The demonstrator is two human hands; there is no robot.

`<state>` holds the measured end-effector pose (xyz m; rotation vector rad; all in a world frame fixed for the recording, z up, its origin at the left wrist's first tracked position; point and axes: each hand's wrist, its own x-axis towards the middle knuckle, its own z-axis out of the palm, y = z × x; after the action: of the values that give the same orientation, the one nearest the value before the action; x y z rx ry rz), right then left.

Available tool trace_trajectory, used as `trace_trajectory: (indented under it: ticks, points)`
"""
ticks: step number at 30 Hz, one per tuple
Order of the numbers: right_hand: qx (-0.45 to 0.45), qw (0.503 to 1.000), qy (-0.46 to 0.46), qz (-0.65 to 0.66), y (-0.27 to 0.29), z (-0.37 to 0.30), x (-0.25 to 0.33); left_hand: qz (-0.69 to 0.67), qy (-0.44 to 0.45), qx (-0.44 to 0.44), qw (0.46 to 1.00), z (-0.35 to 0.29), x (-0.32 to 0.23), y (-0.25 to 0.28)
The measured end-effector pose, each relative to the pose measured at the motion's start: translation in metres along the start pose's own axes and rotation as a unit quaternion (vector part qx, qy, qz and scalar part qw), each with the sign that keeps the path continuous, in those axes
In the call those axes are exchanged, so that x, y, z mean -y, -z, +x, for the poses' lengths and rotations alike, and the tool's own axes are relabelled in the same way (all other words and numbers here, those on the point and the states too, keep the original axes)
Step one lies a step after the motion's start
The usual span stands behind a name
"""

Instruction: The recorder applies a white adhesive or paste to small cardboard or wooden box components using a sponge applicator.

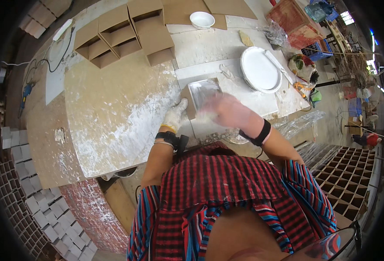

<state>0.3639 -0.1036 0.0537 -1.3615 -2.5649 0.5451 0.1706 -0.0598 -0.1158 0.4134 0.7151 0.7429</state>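
Observation:
A shallow rectangular piece with a grey-white, shiny inside and a brown cardboard-like edge (191,96) lies on the table in front of me. My left hand (173,115), in a whitish glove, grips its left side near the lower corner. Over its right part passes my right hand (227,111), smeared by motion. Whether that hand holds anything cannot be made out. To the right stands a round white tub (261,69) filled with white material, a long white strip (279,66) lying across its right rim.
Open cardboard boxes (113,32) stand at the back left, and a white bowl (202,20) is behind. White smears cover the worktable (113,108). A blue-handled tool (25,93) with a cord lies far left. Gridded racks (348,174) stand at right; stacked white boxes (48,213) at lower left.

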Motion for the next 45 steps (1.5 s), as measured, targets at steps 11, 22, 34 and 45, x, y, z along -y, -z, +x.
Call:
trace_trajectory:
  ticks: [11,22,34,45]
  points:
    - [-0.007,0.981,-0.179,-0.073,0.013,0.039,-0.052,0.021,0.031,-0.039,0.999,-0.002,-0.003,-0.005]
    - [-0.13,0.956,-0.257,0.053,0.002,-0.012,-0.056,-0.005,0.027,-0.012,1.0,-0.007,-0.002,-0.012]
    - [-0.118,0.937,-0.299,0.139,-0.014,-0.059,-0.03,0.036,0.032,-0.034,0.998,0.005,0.01,0.006]
    - [-0.034,0.975,-0.207,-0.072,0.008,-0.051,-0.019,0.005,0.025,-0.054,0.998,-0.002,0.005,-0.008]
